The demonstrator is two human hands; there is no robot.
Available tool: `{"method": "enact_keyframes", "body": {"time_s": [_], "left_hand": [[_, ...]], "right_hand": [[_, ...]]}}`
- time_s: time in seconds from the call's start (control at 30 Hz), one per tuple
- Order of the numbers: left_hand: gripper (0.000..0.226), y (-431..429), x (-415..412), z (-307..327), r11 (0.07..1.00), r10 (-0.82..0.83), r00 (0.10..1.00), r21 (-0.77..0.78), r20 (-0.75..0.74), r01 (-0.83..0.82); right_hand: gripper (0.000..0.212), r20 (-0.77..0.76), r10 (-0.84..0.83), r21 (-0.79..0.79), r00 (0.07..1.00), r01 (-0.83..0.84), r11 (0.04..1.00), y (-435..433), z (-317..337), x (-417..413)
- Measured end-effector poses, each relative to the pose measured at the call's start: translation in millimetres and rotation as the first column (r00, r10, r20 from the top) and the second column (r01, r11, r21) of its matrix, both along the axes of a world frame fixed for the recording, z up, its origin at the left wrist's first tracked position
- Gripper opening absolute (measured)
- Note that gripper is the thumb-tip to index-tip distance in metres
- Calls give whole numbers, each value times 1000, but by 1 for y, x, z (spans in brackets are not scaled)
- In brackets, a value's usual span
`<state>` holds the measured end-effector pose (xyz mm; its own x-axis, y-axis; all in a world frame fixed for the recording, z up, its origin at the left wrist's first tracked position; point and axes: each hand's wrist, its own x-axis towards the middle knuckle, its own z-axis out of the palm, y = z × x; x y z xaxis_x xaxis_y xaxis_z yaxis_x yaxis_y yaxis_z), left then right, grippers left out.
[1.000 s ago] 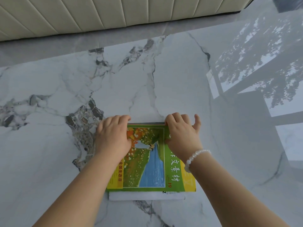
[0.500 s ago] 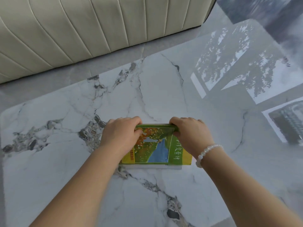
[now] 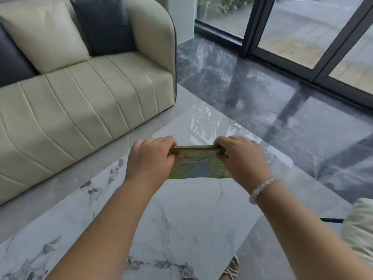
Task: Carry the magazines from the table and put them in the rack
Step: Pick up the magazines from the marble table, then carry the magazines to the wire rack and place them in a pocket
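Both hands grip the magazines [image 3: 198,165] between them — left hand [image 3: 150,161] closed on the left edge, right hand [image 3: 243,158] closed on the right edge, bead bracelet [image 3: 262,188] at its wrist. The stack is held above the marble table [image 3: 181,219] — sofa [image 3: 80,102] beyond the left hand.

The single head-worn camera looks forward and down from close above the person's outstretched forearms, taking in the marble table [image 3: 181,219] directly beneath, the cream sofa [image 3: 80,102] beyond it at the upper left, and the glass doors [image 3: 302,37] at the upper right.
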<state>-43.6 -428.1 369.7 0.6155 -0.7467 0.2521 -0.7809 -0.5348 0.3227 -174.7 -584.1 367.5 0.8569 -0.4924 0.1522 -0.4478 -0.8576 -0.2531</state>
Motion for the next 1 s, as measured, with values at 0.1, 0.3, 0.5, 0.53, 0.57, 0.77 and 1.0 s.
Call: {"method": "enact_keyframes", "body": {"time_s": [0.1,0.3,0.5,0.53,0.57,0.77,1.0], "left_hand": [[10,-43,-17,56,994,-79,995,-73,65,84],[14,-143,-62,133,960,-243,961,-108,131,257],[15,-274,-119,169,906,-385,910,-126,155,404],[16,-299,-128,173,897,-404,901,-128,155,424],[17,-324,-138,177,890,-419,895,-128,154,438],[17,-467,-190,201,842,-503,850,-130,157,523],[21,-603,-238,228,789,-592,795,-107,132,606]], "right_hand": [[16,69,-89,-32,994,92,995,-33,62,-30],[12,152,-265,-39,952,274,961,-108,133,-99],[16,213,-410,4,887,419,908,-206,171,-178],[16,219,-422,-1,880,432,902,-226,177,-192],[16,218,-429,-9,877,441,897,-247,182,-204],[13,202,-507,-43,838,525,850,-371,207,-267],[14,224,-595,-5,772,612,791,-490,226,-318]]}}
